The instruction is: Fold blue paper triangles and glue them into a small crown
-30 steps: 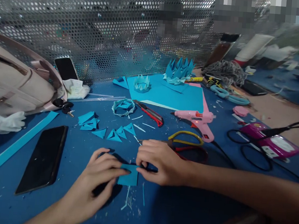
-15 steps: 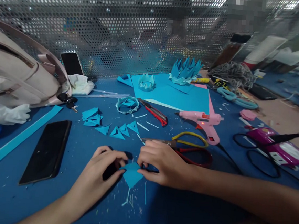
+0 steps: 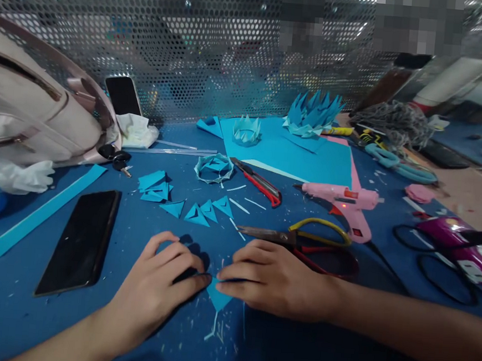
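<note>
A small blue paper piece (image 3: 219,297) lies on the blue table, its pointed end toward me and its far part under my fingertips. My left hand (image 3: 161,285) presses its thumb and fingers on the paper's left side. From the right, my right hand (image 3: 275,280) holds down the other side, fingers together. Folded blue triangles (image 3: 197,215) and a pile of folded pieces (image 3: 155,186) sit beyond my left hand. Behind them is a blue paper ring (image 3: 214,168). Scissors (image 3: 286,238) with yellow and red handles lie just past my right hand.
A pink glue gun (image 3: 347,203), red cutter (image 3: 261,186) and blue sheets (image 3: 293,157) with two spiky paper crowns lie farther back. On the left are a black phone (image 3: 78,243), blue strip (image 3: 47,210) and bag (image 3: 33,114). A purple power strip (image 3: 461,242) is at right.
My hands have come closer together over the paper and cover more of it; only its near point shows now. The whole view has shifted slightly, with objects farther right.
</note>
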The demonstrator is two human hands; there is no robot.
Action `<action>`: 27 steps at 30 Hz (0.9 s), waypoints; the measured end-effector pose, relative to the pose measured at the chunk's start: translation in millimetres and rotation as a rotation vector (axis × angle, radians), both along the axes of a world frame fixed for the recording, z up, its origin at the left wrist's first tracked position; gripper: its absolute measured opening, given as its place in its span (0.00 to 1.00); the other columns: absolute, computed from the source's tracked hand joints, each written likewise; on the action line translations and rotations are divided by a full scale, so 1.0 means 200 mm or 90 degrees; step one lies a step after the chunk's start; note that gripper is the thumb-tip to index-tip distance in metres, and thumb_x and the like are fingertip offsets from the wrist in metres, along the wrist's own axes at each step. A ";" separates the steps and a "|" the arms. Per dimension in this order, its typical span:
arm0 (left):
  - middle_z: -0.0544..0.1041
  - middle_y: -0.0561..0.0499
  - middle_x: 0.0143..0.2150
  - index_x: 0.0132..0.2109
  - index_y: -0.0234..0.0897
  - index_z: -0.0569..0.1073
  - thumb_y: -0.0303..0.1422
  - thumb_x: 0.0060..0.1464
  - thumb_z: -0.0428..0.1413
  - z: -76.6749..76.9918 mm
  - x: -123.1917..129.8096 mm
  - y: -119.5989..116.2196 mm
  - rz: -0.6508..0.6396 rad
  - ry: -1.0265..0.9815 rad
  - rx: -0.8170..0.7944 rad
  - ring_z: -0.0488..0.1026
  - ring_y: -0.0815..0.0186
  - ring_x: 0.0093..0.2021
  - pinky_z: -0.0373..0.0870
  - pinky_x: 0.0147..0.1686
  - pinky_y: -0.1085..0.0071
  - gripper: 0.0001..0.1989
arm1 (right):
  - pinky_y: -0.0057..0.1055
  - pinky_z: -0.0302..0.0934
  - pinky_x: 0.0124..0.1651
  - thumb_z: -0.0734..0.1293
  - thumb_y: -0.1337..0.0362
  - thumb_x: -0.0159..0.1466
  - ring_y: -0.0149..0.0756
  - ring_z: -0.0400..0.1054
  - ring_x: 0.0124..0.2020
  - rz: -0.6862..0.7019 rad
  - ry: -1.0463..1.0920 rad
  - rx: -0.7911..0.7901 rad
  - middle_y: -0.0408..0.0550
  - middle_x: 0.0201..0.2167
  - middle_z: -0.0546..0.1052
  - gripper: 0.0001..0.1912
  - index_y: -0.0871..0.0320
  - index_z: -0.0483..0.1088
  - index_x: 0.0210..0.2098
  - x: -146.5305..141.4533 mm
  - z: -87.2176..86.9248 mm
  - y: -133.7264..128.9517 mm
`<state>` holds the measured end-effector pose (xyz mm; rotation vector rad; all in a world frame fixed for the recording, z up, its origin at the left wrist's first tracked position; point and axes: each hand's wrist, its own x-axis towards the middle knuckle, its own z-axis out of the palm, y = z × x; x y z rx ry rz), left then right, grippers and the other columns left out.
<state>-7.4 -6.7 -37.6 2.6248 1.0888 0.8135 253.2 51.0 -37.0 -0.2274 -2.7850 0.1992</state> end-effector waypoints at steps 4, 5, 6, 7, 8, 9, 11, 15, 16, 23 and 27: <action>0.79 0.52 0.41 0.46 0.39 0.77 0.28 0.71 0.46 0.00 0.00 0.00 -0.024 0.027 0.045 0.70 0.66 0.41 0.51 0.57 0.57 0.14 | 0.32 0.60 0.52 0.59 0.67 0.74 0.31 0.65 0.52 0.024 0.018 0.024 0.39 0.54 0.76 0.12 0.56 0.71 0.53 -0.01 0.00 0.01; 0.79 0.53 0.40 0.45 0.39 0.77 0.27 0.70 0.47 0.01 0.00 0.01 -0.024 0.033 0.063 0.70 0.66 0.41 0.52 0.57 0.58 0.13 | 0.32 0.60 0.52 0.59 0.67 0.74 0.31 0.65 0.52 0.025 0.015 0.024 0.40 0.54 0.76 0.12 0.56 0.71 0.53 -0.01 0.00 0.01; 0.80 0.53 0.40 0.43 0.39 0.77 0.27 0.70 0.48 0.01 0.01 0.01 -0.023 0.039 0.082 0.70 0.66 0.40 0.53 0.56 0.58 0.13 | 0.32 0.60 0.52 0.59 0.67 0.74 0.32 0.65 0.52 0.025 0.009 0.021 0.41 0.54 0.77 0.13 0.56 0.71 0.53 -0.01 0.01 0.01; 0.80 0.54 0.39 0.42 0.39 0.78 0.27 0.70 0.48 0.01 0.01 0.01 -0.020 0.042 0.100 0.70 0.66 0.39 0.53 0.56 0.59 0.13 | 0.33 0.60 0.52 0.58 0.67 0.74 0.32 0.65 0.52 0.023 -0.001 0.016 0.41 0.54 0.77 0.13 0.56 0.71 0.53 -0.01 0.01 0.01; 0.80 0.54 0.38 0.42 0.39 0.78 0.27 0.69 0.48 0.01 0.02 0.01 -0.017 0.045 0.115 0.70 0.66 0.39 0.54 0.55 0.60 0.13 | 0.33 0.60 0.52 0.58 0.66 0.74 0.33 0.65 0.52 0.023 -0.012 0.010 0.41 0.54 0.77 0.13 0.56 0.71 0.53 -0.01 0.01 0.01; 0.80 0.54 0.37 0.42 0.39 0.78 0.27 0.69 0.48 0.01 0.02 0.01 -0.015 0.046 0.127 0.70 0.66 0.38 0.55 0.54 0.60 0.13 | 0.34 0.60 0.52 0.58 0.66 0.74 0.33 0.65 0.52 0.024 -0.021 0.004 0.41 0.54 0.76 0.12 0.56 0.71 0.52 -0.01 0.01 0.01; 0.79 0.54 0.36 0.41 0.39 0.78 0.27 0.69 0.49 0.01 0.03 0.01 -0.017 0.053 0.140 0.70 0.66 0.38 0.56 0.54 0.59 0.13 | 0.35 0.60 0.52 0.60 0.65 0.73 0.34 0.65 0.53 0.024 -0.035 -0.011 0.40 0.55 0.76 0.12 0.55 0.71 0.52 -0.01 0.01 0.01; 0.80 0.54 0.37 0.41 0.39 0.78 0.26 0.69 0.49 0.01 0.02 0.01 -0.026 0.067 0.139 0.70 0.65 0.38 0.56 0.54 0.59 0.13 | 0.37 0.59 0.53 0.60 0.63 0.73 0.35 0.64 0.54 0.018 -0.044 -0.044 0.40 0.55 0.75 0.12 0.54 0.70 0.53 -0.01 0.01 0.02; 0.80 0.54 0.37 0.42 0.39 0.78 0.26 0.69 0.49 0.02 0.02 0.01 -0.026 0.064 0.141 0.70 0.65 0.38 0.56 0.53 0.59 0.13 | 0.37 0.59 0.53 0.60 0.63 0.73 0.36 0.64 0.54 0.017 -0.045 -0.050 0.41 0.55 0.75 0.12 0.54 0.70 0.53 -0.01 0.01 0.02; 0.80 0.54 0.35 0.39 0.38 0.78 0.26 0.68 0.50 0.02 0.02 0.01 -0.021 0.060 0.147 0.70 0.66 0.38 0.57 0.55 0.60 0.12 | 0.38 0.57 0.56 0.59 0.64 0.73 0.36 0.63 0.55 0.013 -0.043 -0.113 0.39 0.55 0.75 0.13 0.53 0.71 0.53 -0.01 0.00 0.02; 0.80 0.53 0.37 0.40 0.37 0.78 0.26 0.67 0.51 0.01 0.01 -0.01 -0.019 0.076 0.166 0.71 0.65 0.39 0.57 0.57 0.59 0.11 | 0.38 0.57 0.57 0.59 0.64 0.73 0.37 0.64 0.55 0.015 -0.040 -0.120 0.41 0.55 0.76 0.13 0.54 0.71 0.53 -0.01 0.01 0.02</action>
